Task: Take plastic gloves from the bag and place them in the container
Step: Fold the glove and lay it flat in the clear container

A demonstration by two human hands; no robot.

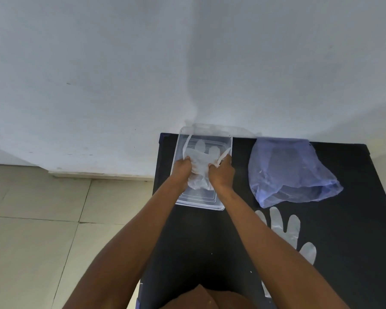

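Observation:
A clear plastic container [227, 143] sits at the far left of a black table [354, 219], against the wall. Inside it lies a crumpled clear plastic glove [200, 161], its fingers pointing toward the wall. My left hand [181, 172] grips the glove's left side and my right hand [222, 173] grips its right side, both inside the container. A blue translucent plastic bag [288, 170] lies to the right of the container, its mouth toward me. Another clear glove [285, 228] lies flat on the table near my right forearm, partly hidden by the arm.
A white wall [187, 63] rises right behind the table. Beige floor tiles [42, 230] lie to the left, beyond the table's left edge. Bare black tabletop extends to the right of the bag and glove.

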